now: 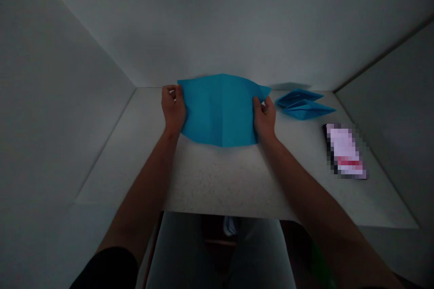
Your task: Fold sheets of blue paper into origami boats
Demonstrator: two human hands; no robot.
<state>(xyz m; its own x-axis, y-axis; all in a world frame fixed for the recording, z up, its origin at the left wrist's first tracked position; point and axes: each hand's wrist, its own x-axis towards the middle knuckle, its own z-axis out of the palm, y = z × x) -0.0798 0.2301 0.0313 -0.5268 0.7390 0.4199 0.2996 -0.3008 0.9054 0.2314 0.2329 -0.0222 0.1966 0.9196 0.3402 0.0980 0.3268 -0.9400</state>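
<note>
Between my hands a blue sheet of paper (pixel 217 110) is spread wide, with a crease running down its middle and its surface slightly bowed. My left hand (pixel 173 106) is closed on the sheet's left edge, fingers curled in. On the opposite side my right hand (pixel 265 117) pinches the right edge between thumb and fingers, and the upper right corner sticks out above it. Just right of that hand lies a folded blue paper shape (pixel 305 104) with pointed ends, apart from the sheet.
The white table (pixel 224 185) meets a wall at the back and on both sides. A phone-like object (pixel 346 151), blurred by pixels, lies on the right part of the table. My legs (pixel 183 253) are below the front edge.
</note>
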